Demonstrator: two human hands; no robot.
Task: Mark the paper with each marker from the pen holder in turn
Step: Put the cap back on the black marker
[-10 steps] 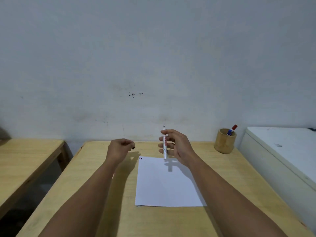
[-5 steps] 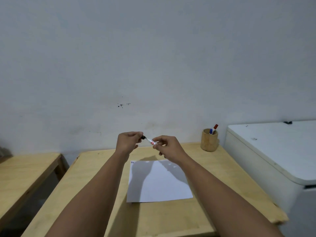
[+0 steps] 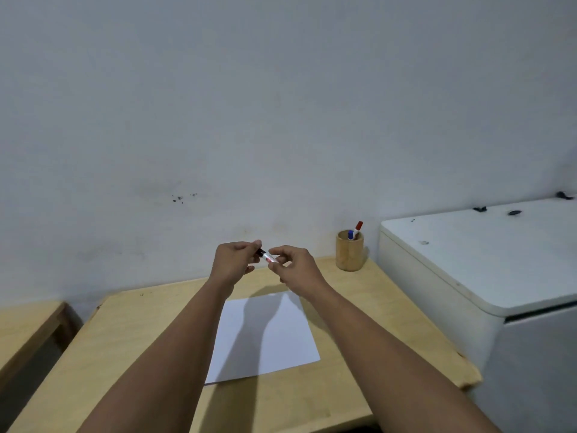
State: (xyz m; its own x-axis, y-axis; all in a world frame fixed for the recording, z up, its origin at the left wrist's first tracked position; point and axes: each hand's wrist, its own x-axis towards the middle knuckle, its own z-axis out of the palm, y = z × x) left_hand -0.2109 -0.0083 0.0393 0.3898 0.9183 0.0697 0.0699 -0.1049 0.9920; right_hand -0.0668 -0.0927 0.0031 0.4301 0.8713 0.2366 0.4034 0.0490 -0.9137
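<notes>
Both hands are raised above the far edge of the bench [image 3: 150,332], meeting over the paper [image 3: 265,335]. The right hand [image 3: 295,267] pinches the white marker [image 3: 269,257] barrel while the left hand [image 3: 234,260] closes on its dark cap end, probably to press it on. The pen holder [image 3: 349,254] stands at the far right corner with two more markers, within reach for the next one.

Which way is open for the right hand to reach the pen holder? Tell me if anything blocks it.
Probably yes: the bare tabletop between the right hand and the pen holder holds nothing. But the hand is shut on the black marker, shared with the left hand.
</notes>
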